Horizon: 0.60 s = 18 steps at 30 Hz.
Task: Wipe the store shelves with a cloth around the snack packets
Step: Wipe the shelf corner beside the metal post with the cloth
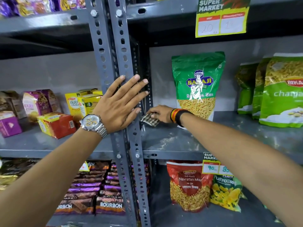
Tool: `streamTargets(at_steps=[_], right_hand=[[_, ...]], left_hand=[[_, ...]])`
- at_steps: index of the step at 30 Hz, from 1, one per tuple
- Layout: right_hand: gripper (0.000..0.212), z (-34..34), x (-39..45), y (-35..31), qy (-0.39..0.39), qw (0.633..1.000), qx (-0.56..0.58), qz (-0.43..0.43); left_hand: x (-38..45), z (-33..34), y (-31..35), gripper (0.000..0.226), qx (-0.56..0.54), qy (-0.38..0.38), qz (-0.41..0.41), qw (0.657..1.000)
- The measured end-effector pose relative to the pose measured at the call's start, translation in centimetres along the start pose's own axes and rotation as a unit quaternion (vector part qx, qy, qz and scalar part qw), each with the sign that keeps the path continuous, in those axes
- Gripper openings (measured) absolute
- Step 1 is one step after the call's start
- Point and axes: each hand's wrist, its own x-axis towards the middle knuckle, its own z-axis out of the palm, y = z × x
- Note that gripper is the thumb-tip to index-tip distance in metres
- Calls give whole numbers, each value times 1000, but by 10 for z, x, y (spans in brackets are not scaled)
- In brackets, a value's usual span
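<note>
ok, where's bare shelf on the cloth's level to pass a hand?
Free: front strip of the shelf between upright post and light green packets, before the green sev bag. Crowded: left bay, boxes.

Two grey perforated steel uprights (120, 95) bolted side by side split the view, with grey metal racking running left and right of them, a plain grey back panel (164, 66) behind, and a yellow-green price tag (222, 18) hanging upper right.

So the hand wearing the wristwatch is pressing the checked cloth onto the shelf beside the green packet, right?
Not quite. The head view shows the right hand, the one with the coloured bands, pressing the checked cloth onto the shelf beside the green packet. The watch hand, the left hand, rests on the upright post.
</note>
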Motion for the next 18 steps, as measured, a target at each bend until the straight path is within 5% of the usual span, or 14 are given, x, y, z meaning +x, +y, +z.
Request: streamTargets(at_steps=[4,13,18], right_hand=[[36,27,14,14,-1,998,-57,37],[33,-6,-113,-14,-63,995,9,-72],[35,2,-91,-30,-26,998,15,-64]], left_hand=[[3,3,-4,56,10,4,5,1000],[2,0,-1,57,6,-22,-6,1000],[1,-5,3,56,4,-37,-20,999]])
